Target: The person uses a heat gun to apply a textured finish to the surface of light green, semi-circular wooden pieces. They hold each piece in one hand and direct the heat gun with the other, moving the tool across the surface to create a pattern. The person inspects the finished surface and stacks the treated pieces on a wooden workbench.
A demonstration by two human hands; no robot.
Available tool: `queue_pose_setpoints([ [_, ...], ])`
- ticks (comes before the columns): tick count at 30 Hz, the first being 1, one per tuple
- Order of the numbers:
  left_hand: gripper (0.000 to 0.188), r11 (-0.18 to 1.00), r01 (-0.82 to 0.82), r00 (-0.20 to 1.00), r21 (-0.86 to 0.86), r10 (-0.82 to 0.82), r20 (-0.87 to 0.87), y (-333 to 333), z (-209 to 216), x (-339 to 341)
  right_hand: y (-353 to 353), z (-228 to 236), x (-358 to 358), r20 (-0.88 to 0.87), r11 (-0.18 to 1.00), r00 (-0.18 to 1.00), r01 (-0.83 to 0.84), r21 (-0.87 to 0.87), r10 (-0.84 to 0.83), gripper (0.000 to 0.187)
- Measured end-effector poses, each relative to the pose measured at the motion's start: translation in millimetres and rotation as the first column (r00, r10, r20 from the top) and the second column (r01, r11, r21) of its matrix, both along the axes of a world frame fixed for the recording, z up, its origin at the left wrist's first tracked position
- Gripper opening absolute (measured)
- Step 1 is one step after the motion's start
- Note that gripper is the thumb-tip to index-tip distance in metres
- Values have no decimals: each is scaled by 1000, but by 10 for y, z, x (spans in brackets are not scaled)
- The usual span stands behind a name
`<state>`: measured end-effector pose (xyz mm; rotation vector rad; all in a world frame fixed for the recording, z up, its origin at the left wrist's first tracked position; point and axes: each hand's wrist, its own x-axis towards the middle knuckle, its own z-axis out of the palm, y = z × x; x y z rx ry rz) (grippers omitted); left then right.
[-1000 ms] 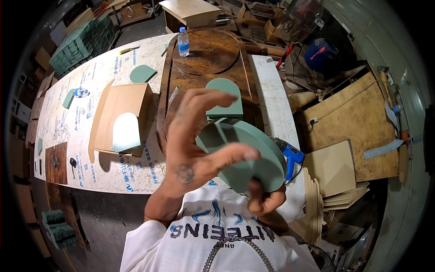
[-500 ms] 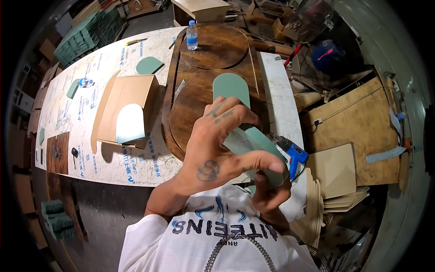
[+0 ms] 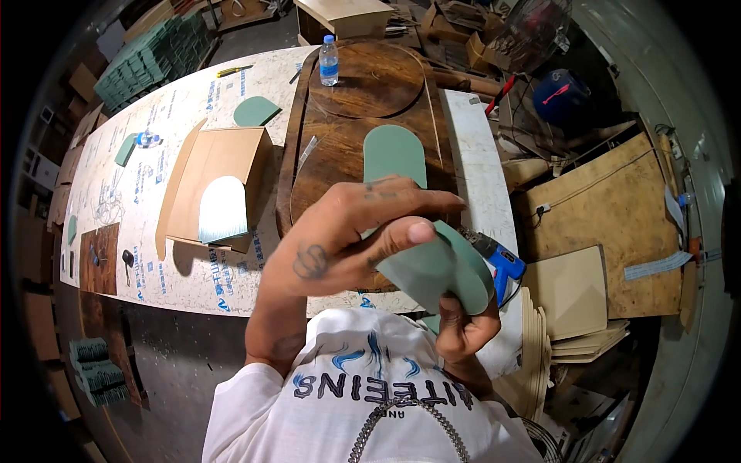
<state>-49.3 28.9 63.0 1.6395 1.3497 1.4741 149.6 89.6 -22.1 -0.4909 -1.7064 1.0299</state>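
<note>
Below the table's middle, my right hand (image 3: 467, 328) grips a pair of green round-ended boards (image 3: 432, 274) near their lower right end, thumb on the face. They are tilted and appear slightly fanned apart. My left hand (image 3: 340, 231) is over their upper left part, its index finger and thumb stretched out and apart. Whether its hidden fingers touch the boards cannot be seen. Another green round-ended board (image 3: 394, 150) lies just beyond, on a dark brown wooden panel (image 3: 324, 123) with a raised rim.
Left of the panel stands a tan box (image 3: 212, 158) with a white-topped arched stack (image 3: 222, 208) at its near side. A water bottle (image 3: 329, 62) stands on the panel. A blue power drill (image 3: 503, 262) lies at right, beside stacked thin sheets (image 3: 532, 347). Another green board (image 3: 255, 112) lies farther left.
My left hand has drawn back leftward, its thumb lifting away from the boards' right end. My right hand still holds the boards, now showing more of their face.
</note>
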Motion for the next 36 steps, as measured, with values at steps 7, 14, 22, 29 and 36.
queue_pose_setpoints([
  [7, 34, 996, 50, 992, 72, -57, 108, 44, -101, -38, 35, -37, 62, -81, 979, 993, -100, -180, 87, 28],
  [14, 27, 991, -79, 984, 104, 61, 167, 20, -49, 84, 5, 121, 73, 74, 997, 995, -64, 46, 60, 29],
  [22, 43, 988, -144, 990, 64, 144, -3, 30, 59, 154, -64, 131, 141, 142, 989, 983, -106, -101, 120, 28],
  [29, 35, 984, -178, 982, 3, 178, 57, 12, 23, 199, 43, 197, 55, 37, 996, 997, -69, -49, 71, 28],
  [36, 29, 994, -82, 997, -68, 82, 10, -59, -19, 84, 65, 186, 65, 19, 979, 994, -99, -178, 104, 27],
])
